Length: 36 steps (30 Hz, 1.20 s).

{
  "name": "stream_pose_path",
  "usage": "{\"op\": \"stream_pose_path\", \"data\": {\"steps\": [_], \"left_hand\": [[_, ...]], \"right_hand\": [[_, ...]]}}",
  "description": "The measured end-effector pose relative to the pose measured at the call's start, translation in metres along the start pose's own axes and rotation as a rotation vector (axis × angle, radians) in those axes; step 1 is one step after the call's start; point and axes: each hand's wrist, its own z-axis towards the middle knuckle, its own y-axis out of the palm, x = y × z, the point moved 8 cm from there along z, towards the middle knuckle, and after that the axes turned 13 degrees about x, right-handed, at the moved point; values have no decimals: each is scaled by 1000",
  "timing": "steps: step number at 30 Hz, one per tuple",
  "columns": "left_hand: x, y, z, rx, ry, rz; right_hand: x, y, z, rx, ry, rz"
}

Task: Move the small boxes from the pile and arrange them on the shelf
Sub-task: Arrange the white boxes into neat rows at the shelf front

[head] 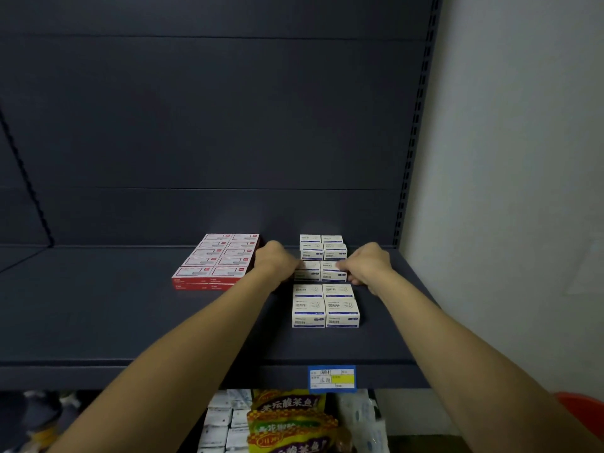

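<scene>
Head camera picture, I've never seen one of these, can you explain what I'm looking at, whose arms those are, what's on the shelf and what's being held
This is one picture from a camera worn on a person's head, looking forward and down, so the two bare arms reaching in from the bottom are the wearer's own. There is no machine here.

They reach over a dark shelf. On it, to the left, sits a block of red and white boxes. To the right, small white boxes are lined up two across, running from the back of the shelf toward the front edge.

The left hand and right hand close in on a middle pair of those white boxes from either side, fingers curled against them, as if setting or squaring them in the row.

A blue and yellow price tag hangs on the shelf's front edge. Below it are packaged goods, partly hidden.
</scene>
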Motion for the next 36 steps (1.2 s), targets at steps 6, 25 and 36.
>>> {"op": "stream_pose_path", "data": {"steps": [6, 25, 36], "left_hand": [[-8, -3, -10, -50, -22, -55], [-11, -8, -25, -167, -58, -192], [-11, -11, -26, -189, -72, -172]], "right_hand": [[3, -6, -10, -6, 7, 26], [7, -10, -23, -66, 18, 53], [7, -12, -26, -89, 35, 81]]}}
